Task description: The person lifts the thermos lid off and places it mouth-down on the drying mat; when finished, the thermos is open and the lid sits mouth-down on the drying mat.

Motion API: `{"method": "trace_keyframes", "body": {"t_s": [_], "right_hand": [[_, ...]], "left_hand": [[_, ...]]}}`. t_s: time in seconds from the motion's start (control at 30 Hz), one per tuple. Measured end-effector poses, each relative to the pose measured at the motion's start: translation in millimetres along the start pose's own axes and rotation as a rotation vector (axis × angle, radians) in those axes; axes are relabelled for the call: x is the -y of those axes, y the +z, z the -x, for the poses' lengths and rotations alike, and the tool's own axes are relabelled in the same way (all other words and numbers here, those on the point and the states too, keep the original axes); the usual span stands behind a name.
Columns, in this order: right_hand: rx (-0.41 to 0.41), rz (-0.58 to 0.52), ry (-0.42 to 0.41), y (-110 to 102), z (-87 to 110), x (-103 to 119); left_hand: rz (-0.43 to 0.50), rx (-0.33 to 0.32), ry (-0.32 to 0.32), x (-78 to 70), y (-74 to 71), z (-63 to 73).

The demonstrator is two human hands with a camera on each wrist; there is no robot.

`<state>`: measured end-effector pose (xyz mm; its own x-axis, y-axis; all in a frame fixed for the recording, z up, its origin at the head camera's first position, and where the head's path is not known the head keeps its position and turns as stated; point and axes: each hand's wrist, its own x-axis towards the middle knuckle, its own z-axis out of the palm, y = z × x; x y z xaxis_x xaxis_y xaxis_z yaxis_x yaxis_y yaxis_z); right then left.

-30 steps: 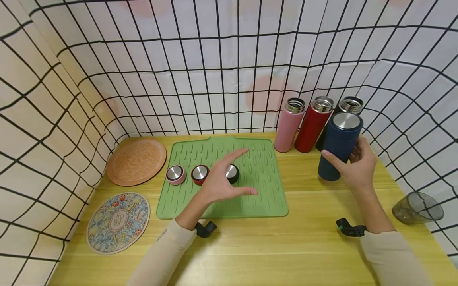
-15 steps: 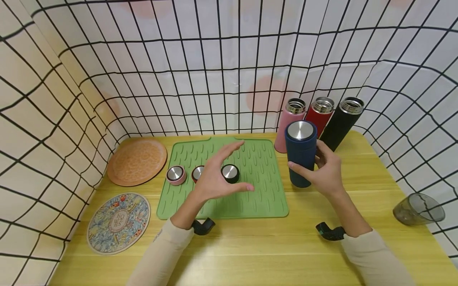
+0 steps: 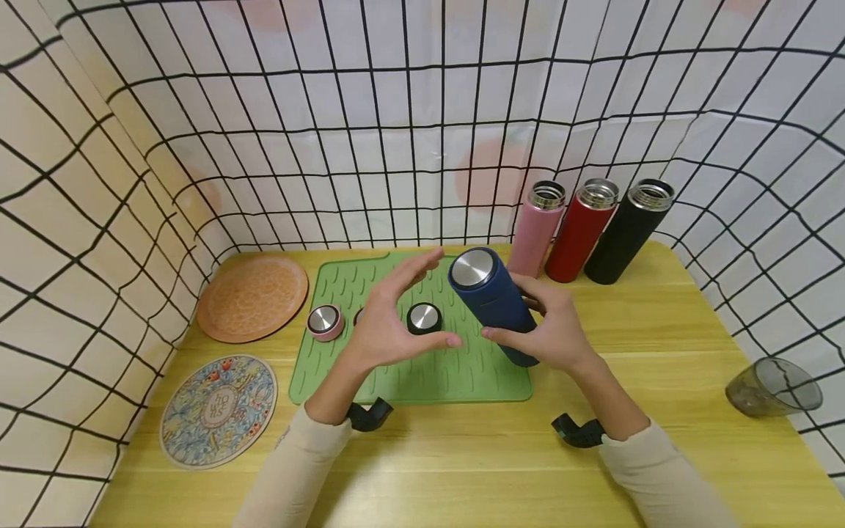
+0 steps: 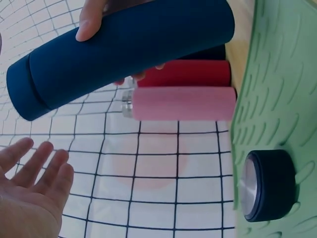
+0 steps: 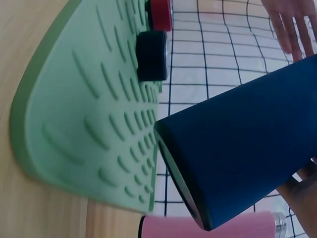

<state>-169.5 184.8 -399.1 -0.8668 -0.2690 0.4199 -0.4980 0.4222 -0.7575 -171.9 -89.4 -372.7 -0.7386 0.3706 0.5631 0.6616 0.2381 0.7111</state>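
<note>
My right hand (image 3: 551, 323) grips a dark blue thermos bottle (image 3: 496, 309) round its body, its silver-topped lid (image 3: 474, 268) in place. The bottle leans left over the right part of a green ridged mat (image 3: 455, 374); in the right wrist view its base (image 5: 181, 173) hangs above the mat. My left hand (image 3: 389, 323) is held over the mat with thumb and fingers spread apart, nothing between them, near the bottle's lid. Behind its thumb sits a black lid (image 3: 425, 317) with a silver top. A pink lid (image 3: 324, 323) stands further left; a red lid (image 5: 161, 15) is mostly hidden by my left hand.
A pink bottle (image 3: 536, 231), a red bottle (image 3: 581, 231) and a black bottle (image 3: 628, 233) stand lidless at the back right. A tinted glass (image 3: 772, 386) is at the right edge. Two round mats, orange (image 3: 253, 298) and patterned (image 3: 219, 412), lie left. A grid-patterned cloth (image 3: 370, 147) surrounds the table.
My right hand has carried the blue bottle leftward from in front of the black bottle to over the mat, tilting its top left. My left hand has shifted slightly left.
</note>
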Motion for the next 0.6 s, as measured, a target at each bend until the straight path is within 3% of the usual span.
{"method": "trace_keyframes", "body": {"t_s": [0.3,0.6], "right_hand": [[0.126,-0.012,0.004,13.2,-5.7,10.6],[0.222,-0.029,-0.091,16.1,-11.4,24.1]], "left_hand": [[0.116,0.013,0.06,-0.3,-8.8,0.0],[0.364,0.102,0.112,3.5,-14.4,1.4]]}}
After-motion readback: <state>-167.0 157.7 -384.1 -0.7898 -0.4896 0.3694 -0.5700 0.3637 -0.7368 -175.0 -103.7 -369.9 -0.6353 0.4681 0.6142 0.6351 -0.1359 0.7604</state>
